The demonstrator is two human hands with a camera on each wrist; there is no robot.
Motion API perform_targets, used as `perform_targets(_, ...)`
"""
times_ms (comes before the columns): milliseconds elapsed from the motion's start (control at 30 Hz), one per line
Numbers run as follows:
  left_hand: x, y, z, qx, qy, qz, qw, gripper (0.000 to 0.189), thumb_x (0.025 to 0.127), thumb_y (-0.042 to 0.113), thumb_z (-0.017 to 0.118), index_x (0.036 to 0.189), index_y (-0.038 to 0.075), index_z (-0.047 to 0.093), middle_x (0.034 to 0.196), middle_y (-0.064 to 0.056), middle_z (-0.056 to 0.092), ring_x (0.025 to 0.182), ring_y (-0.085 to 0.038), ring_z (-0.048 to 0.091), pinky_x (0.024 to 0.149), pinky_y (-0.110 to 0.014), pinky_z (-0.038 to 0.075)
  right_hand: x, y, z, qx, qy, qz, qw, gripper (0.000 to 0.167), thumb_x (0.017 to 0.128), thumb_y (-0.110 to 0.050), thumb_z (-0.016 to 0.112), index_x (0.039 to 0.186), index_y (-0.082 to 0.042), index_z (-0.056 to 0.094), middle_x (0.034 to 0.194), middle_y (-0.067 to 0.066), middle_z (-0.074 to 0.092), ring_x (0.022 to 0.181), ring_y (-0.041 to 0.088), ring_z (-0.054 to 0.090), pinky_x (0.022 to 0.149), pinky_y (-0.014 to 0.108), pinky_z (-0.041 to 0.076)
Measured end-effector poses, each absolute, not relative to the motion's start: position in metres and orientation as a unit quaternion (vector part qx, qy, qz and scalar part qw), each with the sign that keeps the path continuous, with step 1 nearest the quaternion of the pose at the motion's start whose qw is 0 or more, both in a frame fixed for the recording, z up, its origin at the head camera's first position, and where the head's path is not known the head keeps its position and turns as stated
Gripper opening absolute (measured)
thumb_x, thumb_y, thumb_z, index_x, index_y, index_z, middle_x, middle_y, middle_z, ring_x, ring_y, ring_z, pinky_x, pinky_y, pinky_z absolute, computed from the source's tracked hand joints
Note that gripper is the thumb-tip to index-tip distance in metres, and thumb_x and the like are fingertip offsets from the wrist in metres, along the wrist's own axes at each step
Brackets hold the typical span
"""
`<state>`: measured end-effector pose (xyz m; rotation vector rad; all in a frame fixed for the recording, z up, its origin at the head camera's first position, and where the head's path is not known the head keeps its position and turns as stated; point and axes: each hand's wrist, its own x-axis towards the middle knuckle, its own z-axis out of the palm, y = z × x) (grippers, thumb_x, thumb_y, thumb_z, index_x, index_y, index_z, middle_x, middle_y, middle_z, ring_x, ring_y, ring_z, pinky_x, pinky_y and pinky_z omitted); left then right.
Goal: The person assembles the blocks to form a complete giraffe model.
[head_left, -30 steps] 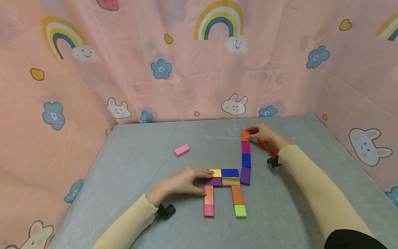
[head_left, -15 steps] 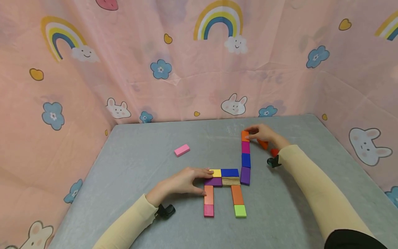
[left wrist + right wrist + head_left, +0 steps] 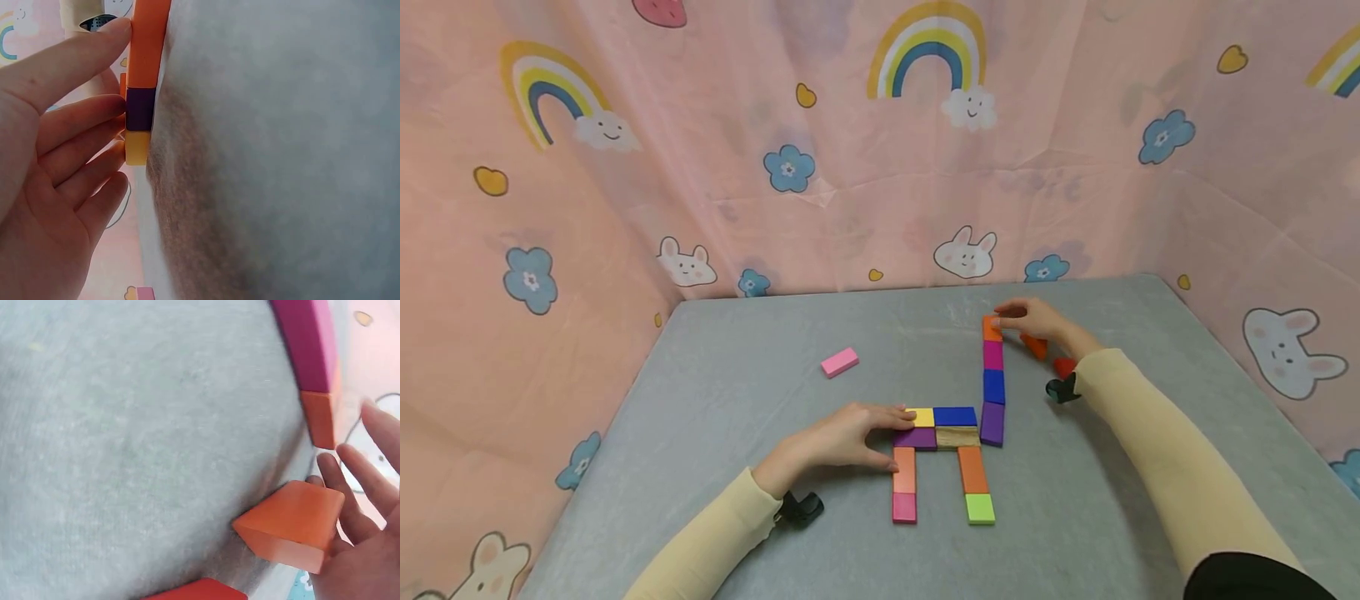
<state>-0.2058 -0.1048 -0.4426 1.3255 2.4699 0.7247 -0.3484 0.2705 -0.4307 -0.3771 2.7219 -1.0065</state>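
My left hand rests at the left side of a flat figure of wooden blocks. Its fingertips touch the yellow block and purple block; the thumb lies against the light orange block. A blue block, a bare-wood block, an orange block and a lime block continue the figure. At the top of the upright column on the right, my right hand is beside an end orange block, fingers loosely spread, above a magenta block.
An orange wedge-like block and a red block lie by the right wrist. A lone pink block sits on the grey table at the back left. A patterned pink curtain hangs behind.
My right hand has shifted slightly right, its fingers easing off the end orange block. My left hand and the blocks stay where they were.
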Motion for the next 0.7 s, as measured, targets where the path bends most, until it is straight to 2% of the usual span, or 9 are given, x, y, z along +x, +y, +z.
perform_targets(200, -0.205, -0.105, -0.442, 0.455, 0.847, 0.247, 0.121, 0.062, 0.081, 0.038, 0.074, 0.135, 0.016, 0.055, 0.14, 0.002, 0.052, 0.134, -0.009, 0.042, 0.109, -0.03, 0.037, -0.335, 0.285, -0.419, -0.125, 0.916, -0.378, 0.048, 0.052, 0.094, -0.03, 0.058, 0.133, 0.003, 0.049, 0.131, 0.025, 0.053, 0.119, 0.039, 0.051, 0.1, 0.053, 0.042)
perform_targets(400, -0.204, -0.103, -0.443, 0.453, 0.849, 0.244, 0.122, 0.062, 0.08, 0.038, 0.075, 0.135, 0.017, 0.055, 0.14, 0.002, 0.052, 0.133, -0.009, 0.043, 0.109, -0.031, 0.037, -0.303, 0.31, -0.407, -0.129, 0.925, -0.358, -0.001, 0.049, 0.094, -0.031, 0.059, 0.13, 0.002, 0.053, 0.127, 0.025, 0.056, 0.112, 0.038, 0.053, 0.094, 0.052, 0.047)
perform_targets(567, -0.205, -0.104, -0.443, 0.456, 0.847, 0.247, 0.12, 0.062, 0.081, 0.039, 0.074, 0.135, 0.017, 0.054, 0.141, 0.001, 0.051, 0.134, -0.01, 0.043, 0.109, -0.033, 0.037, -0.282, 0.333, -0.411, -0.132, 0.93, -0.342, -0.016, 0.049, 0.093, -0.033, 0.061, 0.128, 0.001, 0.055, 0.124, 0.023, 0.059, 0.109, 0.037, 0.056, 0.091, 0.052, 0.048)
perform_targets(700, -0.204, -0.105, -0.442, 0.463, 0.843, 0.245, 0.119, 0.063, 0.081, 0.041, 0.073, 0.136, 0.017, 0.054, 0.141, 0.001, 0.051, 0.133, -0.012, 0.044, 0.108, -0.035, 0.039, -0.267, 0.348, -0.419, -0.132, 0.931, -0.34, -0.001, 0.054, 0.089, -0.033, 0.065, 0.13, 0.001, 0.055, 0.125, 0.024, 0.059, 0.111, 0.04, 0.057, 0.091, 0.052, 0.047)
